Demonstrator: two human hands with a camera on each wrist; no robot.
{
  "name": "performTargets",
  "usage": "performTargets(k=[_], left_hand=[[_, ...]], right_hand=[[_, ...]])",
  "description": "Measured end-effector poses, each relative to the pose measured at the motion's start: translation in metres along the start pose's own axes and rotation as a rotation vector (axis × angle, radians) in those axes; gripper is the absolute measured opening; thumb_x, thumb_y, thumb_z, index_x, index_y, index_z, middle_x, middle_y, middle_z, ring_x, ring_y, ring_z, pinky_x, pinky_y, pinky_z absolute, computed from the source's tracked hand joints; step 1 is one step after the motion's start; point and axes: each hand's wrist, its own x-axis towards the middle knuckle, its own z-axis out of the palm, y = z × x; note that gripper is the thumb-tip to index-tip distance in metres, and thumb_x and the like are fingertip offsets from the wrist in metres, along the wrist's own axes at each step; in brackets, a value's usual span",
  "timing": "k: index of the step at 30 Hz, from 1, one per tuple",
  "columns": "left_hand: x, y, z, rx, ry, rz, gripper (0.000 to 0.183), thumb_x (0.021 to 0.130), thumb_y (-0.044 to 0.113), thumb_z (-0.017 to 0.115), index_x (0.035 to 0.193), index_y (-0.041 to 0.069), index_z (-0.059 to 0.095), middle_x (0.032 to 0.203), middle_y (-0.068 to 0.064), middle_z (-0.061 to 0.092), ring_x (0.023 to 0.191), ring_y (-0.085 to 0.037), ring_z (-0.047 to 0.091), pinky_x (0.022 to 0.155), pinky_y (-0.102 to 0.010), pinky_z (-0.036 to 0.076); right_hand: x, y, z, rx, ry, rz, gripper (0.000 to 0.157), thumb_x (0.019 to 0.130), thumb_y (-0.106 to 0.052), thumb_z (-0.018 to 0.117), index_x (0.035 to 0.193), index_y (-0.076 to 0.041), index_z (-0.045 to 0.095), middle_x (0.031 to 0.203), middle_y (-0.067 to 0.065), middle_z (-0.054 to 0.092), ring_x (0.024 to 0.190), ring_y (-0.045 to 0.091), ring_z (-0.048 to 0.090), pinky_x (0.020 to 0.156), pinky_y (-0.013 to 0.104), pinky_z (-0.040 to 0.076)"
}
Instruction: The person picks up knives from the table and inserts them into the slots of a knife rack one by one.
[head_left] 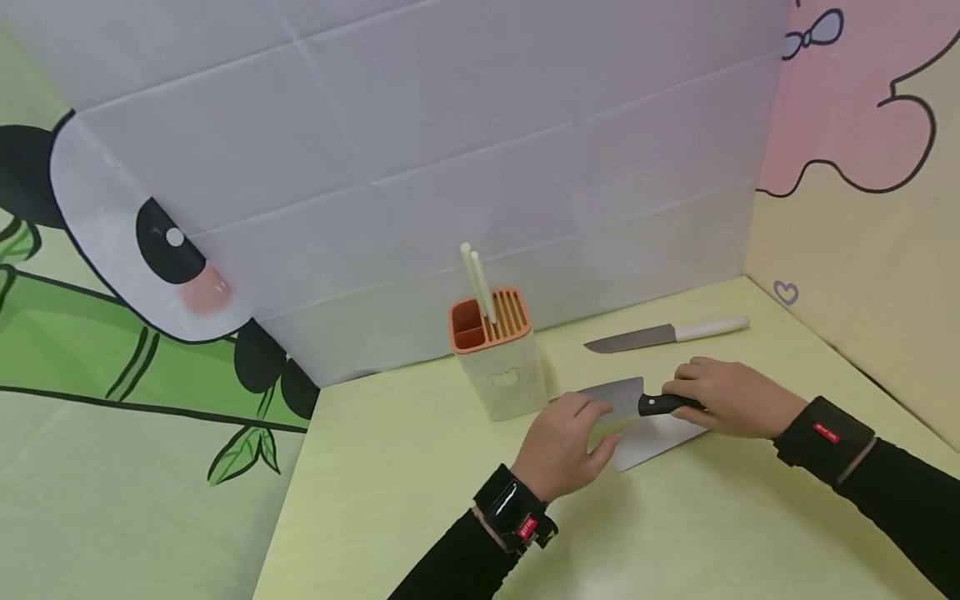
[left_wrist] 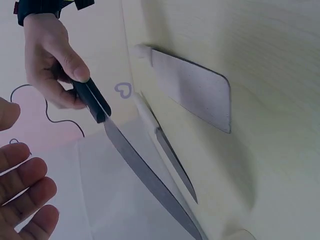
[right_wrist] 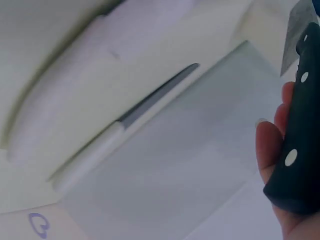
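Note:
My right hand [head_left: 723, 396] grips the black handle of a kitchen knife [head_left: 667, 405], its blade raised above the table and pointing left. Beside that blade hovers my left hand [head_left: 566, 442]; in the left wrist view its fingers [left_wrist: 30, 175] are apart from the blade and hold nothing. Below the knife lies a cleaver [left_wrist: 192, 90] with a broad blade and a pale handle, partly hidden in the head view. A white-handled knife [head_left: 667, 335] lies farther back. To the left stands a knife block [head_left: 510, 379] with an orange slotted top, two pale rods upright in it.
All of this rests on a pale yellow wooden table [head_left: 375, 475]. Behind it hangs a whitish panel [head_left: 480, 150] with a cartoon panda, and a beige and pink panel [head_left: 855, 250] borders the right side.

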Motion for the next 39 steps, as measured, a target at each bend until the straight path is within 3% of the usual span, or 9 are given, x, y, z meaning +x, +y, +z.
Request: performTargets(k=[4,8,15,19,27,39], left_hand=[[0.016,0.010,0.001,0.036,-0.051,0.047,0.036,0.088,0.036,0.061,0.115,0.013,0.061,0.102,0.003,0.064,0.095,-0.011,0.054,0.088,-0.020,0.044],[0.021,0.015,0.004,0.075,-0.081,0.053,0.040,0.089,0.039,0.060,0.120,0.013,0.058,0.098,0.006,0.064,0.090,-0.010,0.050,0.080,-0.017,0.043],[0.016,0.016,0.009,0.063,-0.084,0.004,0.031,0.088,0.038,0.061,0.106,0.013,0.057,0.093,0.007,0.060,0.083,-0.008,0.045,0.072,-0.016,0.040],[0.014,0.015,0.010,0.061,-0.073,0.001,0.035,0.088,0.038,0.061,0.111,0.013,0.055,0.096,0.007,0.061,0.085,-0.008,0.045,0.074,-0.017,0.041],[0.012,0.016,0.013,0.081,-0.073,0.010,0.037,0.087,0.036,0.063,0.114,0.011,0.055,0.098,0.007,0.063,0.082,-0.008,0.044,0.074,-0.018,0.040],[0.010,0.015,0.013,0.076,-0.077,0.025,0.025,0.090,0.022,0.063,0.111,0.009,0.056,0.095,0.005,0.064,0.084,-0.007,0.051,0.080,-0.018,0.042]], right_hand=[[0.013,-0.013,-0.008,0.023,-0.003,-0.022,0.020,0.076,-0.024,0.075,0.091,-0.018,0.064,0.080,-0.011,0.048,0.071,0.007,0.039,0.055,0.024,0.041],[0.024,-0.023,-0.013,0.054,-0.009,-0.043,0.020,0.077,-0.024,0.074,0.095,-0.017,0.066,0.082,-0.010,0.052,0.073,0.008,0.042,0.056,0.024,0.044],[0.038,-0.033,-0.017,0.082,-0.009,-0.066,0.020,0.078,-0.026,0.074,0.094,-0.017,0.066,0.084,-0.010,0.056,0.077,0.008,0.045,0.061,0.025,0.046],[0.043,-0.038,-0.017,0.119,0.010,-0.071,0.022,0.077,-0.025,0.075,0.094,-0.016,0.065,0.084,-0.011,0.057,0.077,0.007,0.046,0.064,0.027,0.046],[0.048,-0.045,-0.017,0.225,0.023,-0.008,0.040,0.070,-0.026,0.082,0.094,-0.017,0.051,0.078,-0.012,0.047,0.069,0.007,0.040,0.060,0.024,0.039],[0.050,-0.049,-0.016,0.190,0.014,0.005,0.044,0.069,-0.031,0.083,0.094,-0.018,0.050,0.079,-0.012,0.047,0.070,0.006,0.041,0.064,0.029,0.042]])
